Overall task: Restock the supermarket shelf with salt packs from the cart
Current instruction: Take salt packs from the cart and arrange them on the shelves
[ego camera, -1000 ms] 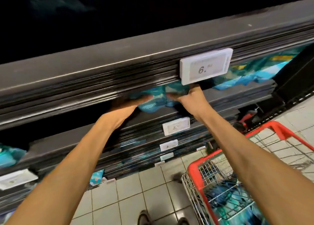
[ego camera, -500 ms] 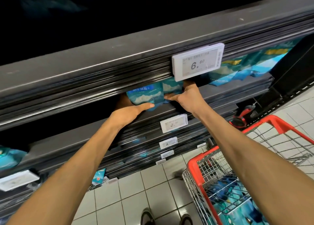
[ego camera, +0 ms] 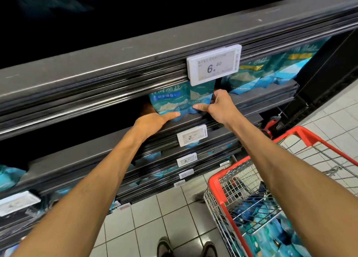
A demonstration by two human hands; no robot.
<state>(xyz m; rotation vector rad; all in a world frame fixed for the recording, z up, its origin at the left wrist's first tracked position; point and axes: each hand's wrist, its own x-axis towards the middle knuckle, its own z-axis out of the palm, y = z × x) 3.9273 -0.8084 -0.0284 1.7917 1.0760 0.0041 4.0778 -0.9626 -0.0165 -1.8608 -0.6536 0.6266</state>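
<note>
Head view, read left to right with the 6.80 price tag (ego camera: 214,64) as landmark. Far left of the tag and lower, a blurred white tag (ego camera: 16,202) is clipped to a lower shelf edge, with teal packs (ego camera: 8,176) just above it. The shelf (ego camera: 108,72) that carries the landmark tag runs as a dark grooved rail across the frame; the bay beneath it, left of the tag, is dark and open, bounded below by the front lip of the next shelf.

Below and left of the tag, the left hand (ego camera: 153,122) reaches into that bay, thumb laid along the lower edge of the left salt pack (ego camera: 167,101); its fingers go behind the pack and are hidden, so its grip on the pack cannot be told for certain. Directly under the tag, the right hand (ego camera: 219,106) grasps the right salt pack (ego camera: 201,96), thumb across the front near the bottom, fingers curled round the right edge. Both packs stand upright at the shelf lip, touching side by side, tops hidden behind the tag and rail.

Right of the tag, more salt packs (ego camera: 271,72) stand in a row on the same shelf. Below the tag, smaller tags (ego camera: 191,135) step down the lower shelves. Lower right, the red-rimmed wire cart (ego camera: 219,187) stands on the tiled floor (ego camera: 147,218) and holds further teal packs.
</note>
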